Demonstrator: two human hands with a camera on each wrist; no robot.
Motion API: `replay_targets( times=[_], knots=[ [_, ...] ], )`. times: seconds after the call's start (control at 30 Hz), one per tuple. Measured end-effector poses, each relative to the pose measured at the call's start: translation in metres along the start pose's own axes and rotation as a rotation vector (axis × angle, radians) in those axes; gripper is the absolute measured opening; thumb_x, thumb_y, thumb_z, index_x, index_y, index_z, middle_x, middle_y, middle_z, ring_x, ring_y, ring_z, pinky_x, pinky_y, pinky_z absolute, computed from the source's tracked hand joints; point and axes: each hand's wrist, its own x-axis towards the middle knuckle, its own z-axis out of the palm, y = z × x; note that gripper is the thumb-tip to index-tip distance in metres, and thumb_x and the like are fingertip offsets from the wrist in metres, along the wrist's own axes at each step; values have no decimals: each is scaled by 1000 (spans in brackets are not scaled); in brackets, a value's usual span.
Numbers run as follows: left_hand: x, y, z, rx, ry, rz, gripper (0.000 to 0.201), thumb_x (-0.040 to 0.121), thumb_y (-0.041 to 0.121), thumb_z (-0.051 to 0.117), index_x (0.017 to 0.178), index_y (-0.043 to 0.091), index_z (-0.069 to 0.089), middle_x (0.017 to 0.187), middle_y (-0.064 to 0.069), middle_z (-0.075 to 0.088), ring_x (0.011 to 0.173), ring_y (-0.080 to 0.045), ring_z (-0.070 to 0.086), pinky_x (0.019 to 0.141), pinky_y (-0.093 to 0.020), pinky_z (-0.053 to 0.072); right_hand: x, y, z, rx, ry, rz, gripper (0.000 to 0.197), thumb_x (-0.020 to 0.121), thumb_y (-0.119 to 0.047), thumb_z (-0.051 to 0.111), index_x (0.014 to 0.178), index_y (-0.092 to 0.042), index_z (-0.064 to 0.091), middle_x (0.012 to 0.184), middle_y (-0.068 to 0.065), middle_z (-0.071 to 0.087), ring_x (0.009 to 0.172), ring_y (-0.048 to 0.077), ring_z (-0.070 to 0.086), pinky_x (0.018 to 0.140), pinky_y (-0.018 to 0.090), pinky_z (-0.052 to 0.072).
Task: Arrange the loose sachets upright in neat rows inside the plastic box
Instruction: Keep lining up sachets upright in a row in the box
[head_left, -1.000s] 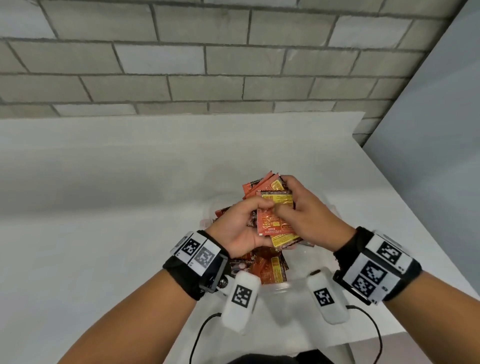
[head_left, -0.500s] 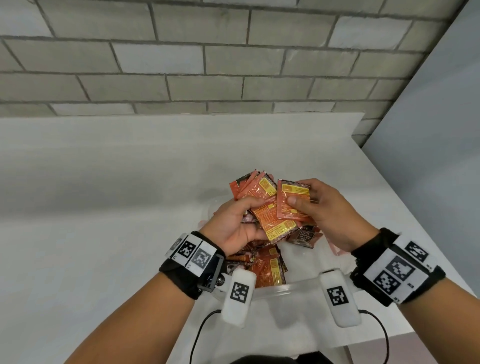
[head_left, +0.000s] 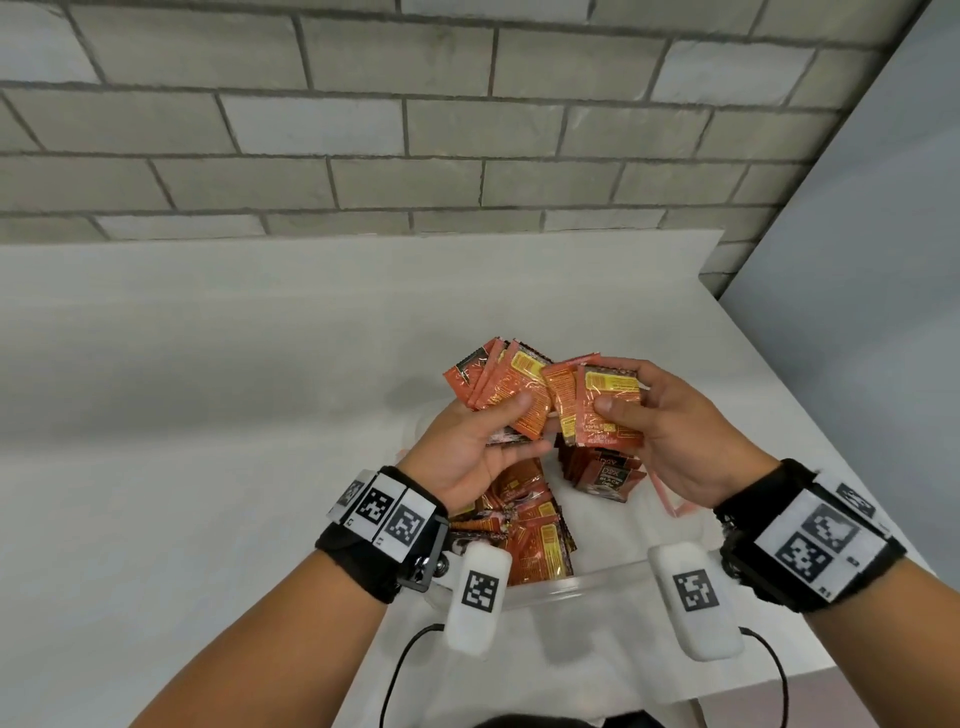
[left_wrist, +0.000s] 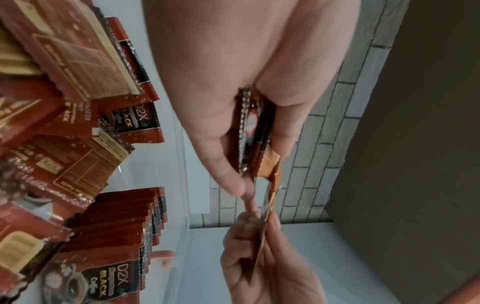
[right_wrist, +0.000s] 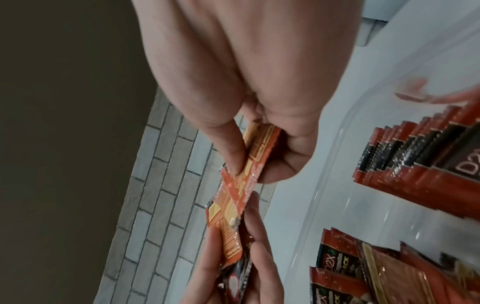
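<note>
My left hand (head_left: 480, 436) grips a fanned bunch of orange-red coffee sachets (head_left: 501, 384) above the clear plastic box (head_left: 582, 584). My right hand (head_left: 641, 415) pinches two sachets (head_left: 602, 405) between thumb and fingers, just right of the bunch and still overlapping it. In the left wrist view the bunch (left_wrist: 255, 131) sits edge-on between my left thumb and fingers. The right wrist view shows the pinched sachets (right_wrist: 249, 164) edge-on. Inside the box a short row of sachets (head_left: 602, 470) stands upright, and a loose heap of sachets (head_left: 524, 530) lies beside it on the left.
The box stands on a white table (head_left: 208, 467) near its front right corner, with the table edge (head_left: 831, 431) close on the right. A grey brick wall (head_left: 415, 130) runs behind. The pink lid clip (head_left: 670, 499) shows at the box's right side.
The hands have risen and drawn apart. My right hand has pulled sachets off the bunch to the right, and the left-hand bunch has fanned out wider.
</note>
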Motion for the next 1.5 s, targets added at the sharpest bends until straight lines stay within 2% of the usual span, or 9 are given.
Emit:
replay_targets(
  times=[0.17,0.3,0.5,0.67,0.8,0.93,1.03,1.27,1.5],
  knots=[
    [2,-4,3,168,58,43,25,82,-2,63,99,16,63,95,-4,74,88,-20,71,70,-32,60,2,5,9,66,-62,57,44,77,-13,62,120,-4,58,112,13,69,95,22,68,84,34,56],
    [1,-6,7,219,82,72,31,79,-4,67,100,18,64,96,-1,74,93,-20,69,73,-32,59,3,7,17,2,-36,77,19,88,-10,59,105,-15,66,99,5,73,85,17,69,69,29,57],
    [0,3,7,-13,102,10,13,95,11,50,101,7,61,100,-12,71,98,-27,66,92,-50,51,6,4,8,-1,52,89,20,90,-11,59,109,-15,64,101,7,72,86,19,69,69,32,57],
    [-2,1,9,76,71,47,16,93,1,52,104,8,61,106,-9,71,99,-22,67,90,-45,54,4,0,8,62,62,55,26,91,-8,57,116,-12,56,100,6,69,82,16,68,62,30,57],
    [-6,-3,13,168,46,47,25,89,-1,57,105,18,63,111,-5,71,106,-20,66,88,-40,55,2,-1,11,17,21,37,22,91,-5,54,111,-14,59,97,4,72,84,16,69,71,31,56],
    [-5,1,17,89,103,-10,18,95,15,52,111,13,61,117,-14,67,112,-31,62,85,-44,56,1,-4,9,-29,62,22,20,92,-3,54,108,-14,59,96,5,71,85,19,67,81,37,54],
    [-4,2,18,8,124,-27,23,98,20,45,112,6,58,117,-19,65,112,-36,60,95,-53,48,0,-6,5,15,62,12,22,92,-2,53,110,-13,58,96,5,71,83,16,68,75,32,56],
    [-4,-5,26,415,55,22,33,95,45,41,109,24,63,112,-2,70,109,-20,64,100,-44,47,-7,-4,11,-46,-57,77,27,91,-6,55,117,-12,56,101,7,71,85,18,69,71,32,58],
    [-5,-3,33,599,-21,-74,50,89,64,27,115,34,58,119,1,67,113,-12,60,102,-39,45,-8,-6,17,-194,-45,-17,30,92,-5,55,121,-8,52,111,14,67,104,29,64,95,41,49]
  ],
)
